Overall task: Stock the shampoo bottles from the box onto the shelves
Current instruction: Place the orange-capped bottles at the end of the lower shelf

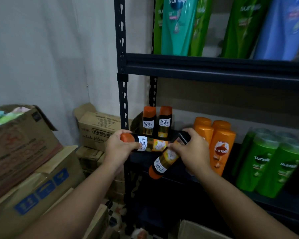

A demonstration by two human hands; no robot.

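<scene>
While cardboard boxes (24, 152) crowd the floor left of the hands, two Shayla bottles (156, 121) stand upright on the dark metal shelf (214, 69) just beyond them, orange Sunsilk bottles (219, 147) to the right. Left hand (118, 149) grips one bottle sideways (150, 144); right hand (190, 150) grips another, cap-down (162, 163).

Kimball carton (98, 130) by wall; stacked cardboard cartons (24, 152) left.
</scene>
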